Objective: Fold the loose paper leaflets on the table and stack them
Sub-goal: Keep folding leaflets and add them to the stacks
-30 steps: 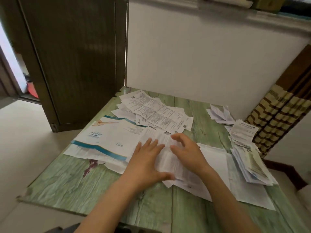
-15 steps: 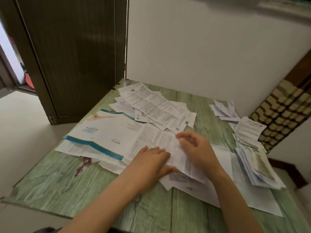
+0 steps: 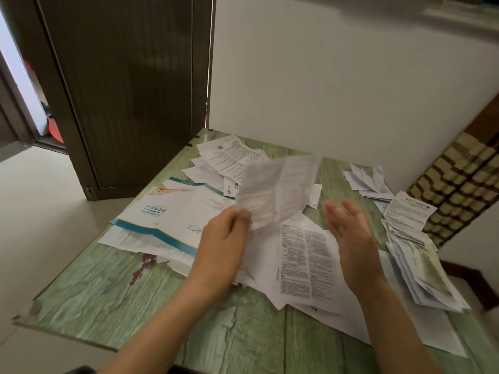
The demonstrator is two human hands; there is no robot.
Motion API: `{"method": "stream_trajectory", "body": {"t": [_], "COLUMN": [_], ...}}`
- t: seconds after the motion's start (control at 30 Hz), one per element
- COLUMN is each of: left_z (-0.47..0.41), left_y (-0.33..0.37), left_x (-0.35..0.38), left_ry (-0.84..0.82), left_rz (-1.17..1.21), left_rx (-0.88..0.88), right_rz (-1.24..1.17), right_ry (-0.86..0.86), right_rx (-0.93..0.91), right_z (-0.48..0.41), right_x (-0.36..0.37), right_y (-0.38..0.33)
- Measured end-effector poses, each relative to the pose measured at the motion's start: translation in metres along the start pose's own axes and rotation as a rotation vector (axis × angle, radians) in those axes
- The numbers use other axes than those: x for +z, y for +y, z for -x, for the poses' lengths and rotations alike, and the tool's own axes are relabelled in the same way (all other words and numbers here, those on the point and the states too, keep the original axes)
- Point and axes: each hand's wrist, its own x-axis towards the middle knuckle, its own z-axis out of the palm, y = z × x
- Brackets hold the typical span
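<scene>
Left hand (image 3: 224, 238) pinches the white printed paper leaflet (image 3: 278, 190) by its near corner; its length rises away rightward; right hand (image 3: 348, 233) unclenched, just beside

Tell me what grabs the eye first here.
A blurred leaflet held up above the middle of the table, pinched at its lower corner by the left hand, with the right hand open beside it. Beneath sprawl loose printed sheets, and a fanned stack of folded leaflets lies along its right edge.
</scene>
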Motion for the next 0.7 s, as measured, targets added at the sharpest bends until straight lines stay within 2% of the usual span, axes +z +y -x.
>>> {"method": "stream_trajectory", "body": {"t": [0.1, 0.2, 0.57, 0.7], "left_z": [0.001, 0.002, -0.003, -0.007], "left_y": [0.01, 0.011, 0.004, 0.005], "left_x": [-0.007, -0.009, -0.016, -0.017], "left_ry": [-0.103, -0.168, -0.209, -0.148], "left_rz": [0.339, 0.322, 0.221, 0.229], "left_rx": [-0.236, -0.274, -0.256, -0.355], "right_rz": [0.023, -0.084, -0.019, 0.042], "right_ry": [-0.266, -0.368, -0.27, -0.27], "right_rx": [0.011, 0.117, 0.214, 0.206], "right_z": [0.005, 0.012, 0.02, 0.02], "right_x": [0.008, 0.013, 0.019, 0.019], "right_y": [-0.003, -0.003, -0.007, -0.007]}}
